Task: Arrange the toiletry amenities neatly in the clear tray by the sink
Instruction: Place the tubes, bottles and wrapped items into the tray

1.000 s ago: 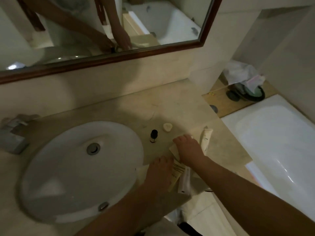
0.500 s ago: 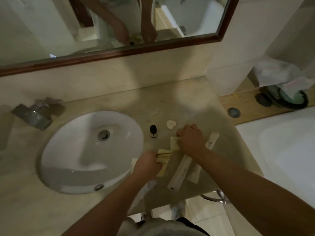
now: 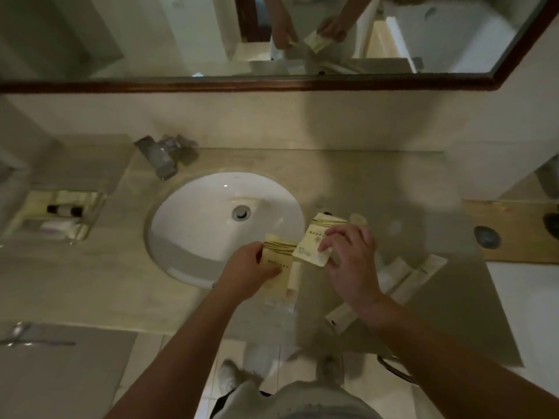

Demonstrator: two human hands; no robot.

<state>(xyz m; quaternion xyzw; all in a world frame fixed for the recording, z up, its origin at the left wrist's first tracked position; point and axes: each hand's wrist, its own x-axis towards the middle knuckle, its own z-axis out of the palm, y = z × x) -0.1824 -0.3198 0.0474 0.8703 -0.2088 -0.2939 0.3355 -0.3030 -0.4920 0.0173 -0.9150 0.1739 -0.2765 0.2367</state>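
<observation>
My left hand [image 3: 251, 269] grips a cream amenity packet [image 3: 276, 261] with dark stripes, just right of the sink. My right hand [image 3: 351, 261] pinches a second cream packet [image 3: 314, 243] lifted above the counter, its corner touching the first. Long cream sachets [image 3: 414, 276] lie on the counter to the right of my right hand, and a small round soap [image 3: 358, 219] sits behind it. The clear tray [image 3: 33, 198] stands at the far left of the counter, holding a small dark-capped bottle [image 3: 65, 210] and pale items.
The white sink basin [image 3: 211, 225] fills the counter's middle, with the chrome faucet [image 3: 161, 158] behind it. A framed mirror [image 3: 272, 40] runs along the wall. A wooden ledge [image 3: 520, 231] with a round drain plug [image 3: 487, 236] lies at the right. The counter's front edge is under my forearms.
Both hands lifted the two cream packets off the counter and hold them side by side. The camera swung left, bringing the clear tray into sight.
</observation>
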